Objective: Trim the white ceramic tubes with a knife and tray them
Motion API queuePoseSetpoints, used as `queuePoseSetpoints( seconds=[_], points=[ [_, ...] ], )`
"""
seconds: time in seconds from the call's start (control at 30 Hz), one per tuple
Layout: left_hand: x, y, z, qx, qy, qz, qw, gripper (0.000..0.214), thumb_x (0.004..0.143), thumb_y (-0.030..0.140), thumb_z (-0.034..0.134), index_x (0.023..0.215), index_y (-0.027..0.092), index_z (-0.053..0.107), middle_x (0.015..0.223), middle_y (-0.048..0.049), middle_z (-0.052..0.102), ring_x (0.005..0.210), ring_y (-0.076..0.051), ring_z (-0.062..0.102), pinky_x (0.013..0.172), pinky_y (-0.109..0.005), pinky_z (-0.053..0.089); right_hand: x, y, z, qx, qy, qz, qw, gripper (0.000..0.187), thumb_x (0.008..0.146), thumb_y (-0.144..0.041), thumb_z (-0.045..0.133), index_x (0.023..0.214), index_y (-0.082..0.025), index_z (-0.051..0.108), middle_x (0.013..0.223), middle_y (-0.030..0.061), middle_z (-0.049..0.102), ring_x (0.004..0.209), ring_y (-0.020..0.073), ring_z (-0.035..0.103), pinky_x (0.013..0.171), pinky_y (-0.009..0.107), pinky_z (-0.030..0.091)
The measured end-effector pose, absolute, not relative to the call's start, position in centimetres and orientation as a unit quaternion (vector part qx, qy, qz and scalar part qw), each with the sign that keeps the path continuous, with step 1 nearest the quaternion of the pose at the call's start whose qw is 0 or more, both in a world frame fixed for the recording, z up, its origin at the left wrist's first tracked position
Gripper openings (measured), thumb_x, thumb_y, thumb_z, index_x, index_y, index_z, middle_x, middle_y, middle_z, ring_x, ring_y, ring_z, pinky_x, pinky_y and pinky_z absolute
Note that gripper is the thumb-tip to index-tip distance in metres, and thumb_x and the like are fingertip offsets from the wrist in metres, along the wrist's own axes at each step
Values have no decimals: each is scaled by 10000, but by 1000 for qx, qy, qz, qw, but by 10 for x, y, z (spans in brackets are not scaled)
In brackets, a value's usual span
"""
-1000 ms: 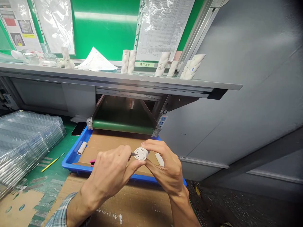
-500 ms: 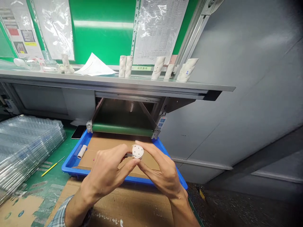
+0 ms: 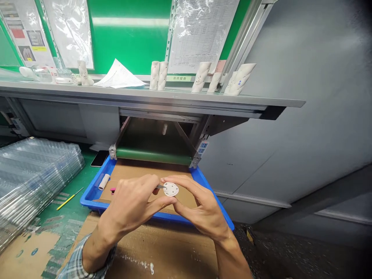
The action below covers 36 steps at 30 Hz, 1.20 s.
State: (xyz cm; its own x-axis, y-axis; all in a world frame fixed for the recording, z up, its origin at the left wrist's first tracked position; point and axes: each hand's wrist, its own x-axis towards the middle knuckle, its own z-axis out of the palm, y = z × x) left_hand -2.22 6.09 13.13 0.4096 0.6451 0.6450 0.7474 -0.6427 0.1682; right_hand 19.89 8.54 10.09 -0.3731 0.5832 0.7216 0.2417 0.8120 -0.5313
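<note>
A white piece (image 3: 171, 189) with a rounded end face and several small holes is held over the blue tray, its end face towards me. My right hand (image 3: 200, 205) grips it between thumb and fingers. In my left hand (image 3: 130, 205) is a small knife (image 3: 160, 186); its grey metal tip touches or nearly touches the piece's left edge. Something pink (image 3: 112, 190) shows behind the left hand, possibly the handle's end. My left thumb rests against the bottom of the white piece. The fingers hide most of the knife and the sides of the piece.
Below the hands, a cardboard-lined blue tray (image 3: 87, 202) holds a white tube (image 3: 104, 181). A green conveyor belt (image 3: 154, 155) ends above it. Clear plastic trays (image 3: 37, 170), a yellow thin tool (image 3: 69, 199) and a phone (image 3: 99, 158) lie left. White twisted tubes (image 3: 201, 77) stand on the shelf (image 3: 174, 95).
The white piece has turned in my fingers, so its end face now looks more oval. The knife tip sits at its upper left edge, and more pink shows behind my left hand.
</note>
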Motion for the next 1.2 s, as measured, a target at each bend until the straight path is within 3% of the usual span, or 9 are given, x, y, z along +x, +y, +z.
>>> queuePoseSetpoints(
  seconds=[0.2, 0.53, 0.8, 1.0, 1.2],
  points=[
    [-19, 59, 128, -842, -430, -317, 68, 549, 1136, 684, 335, 968, 232, 596, 744, 25, 685, 615, -191, 663, 571, -333, 294, 198, 82, 106, -242, -827, 165, 481, 439, 998, -129, 684, 1402, -297, 704, 1218, 52, 813, 1083, 211, 802, 936, 288, 667],
    [-18, 60, 126, -843, -439, -296, 95, 587, 1154, 656, 280, 897, 221, 580, 690, 20, 627, 577, -185, 601, 547, -329, 236, 200, 85, 100, -232, -828, 143, 490, 483, 988, -90, 676, 1422, -301, 675, 1230, 38, 781, 1090, 175, 769, 969, 252, 634],
    [-20, 59, 123, -854, -439, -271, 61, 584, 1174, 610, 259, 873, 217, 571, 742, 14, 673, 612, -184, 637, 557, -352, 220, 199, 82, 100, -242, -828, 107, 493, 476, 1001, -69, 664, 1426, -282, 663, 1239, 39, 773, 1132, 163, 755, 1030, 231, 600],
    [-20, 61, 126, -855, -398, -331, 42, 533, 1192, 536, 317, 849, 222, 578, 735, 29, 695, 571, -147, 614, 544, -336, 269, 199, 83, 98, -260, -822, 109, 495, 469, 1007, -95, 681, 1430, -296, 650, 1258, 36, 780, 1143, 171, 765, 1023, 239, 612],
    [-21, 62, 130, -831, -363, -421, -7, 346, 1133, 567, 531, 1238, 254, 636, 867, 58, 770, 573, -98, 624, 571, -222, 441, 195, 83, 87, -264, -773, 216, 535, 467, 966, -121, 736, 1365, -318, 597, 1225, -1, 767, 1142, 142, 776, 1070, 203, 602]
  ],
)
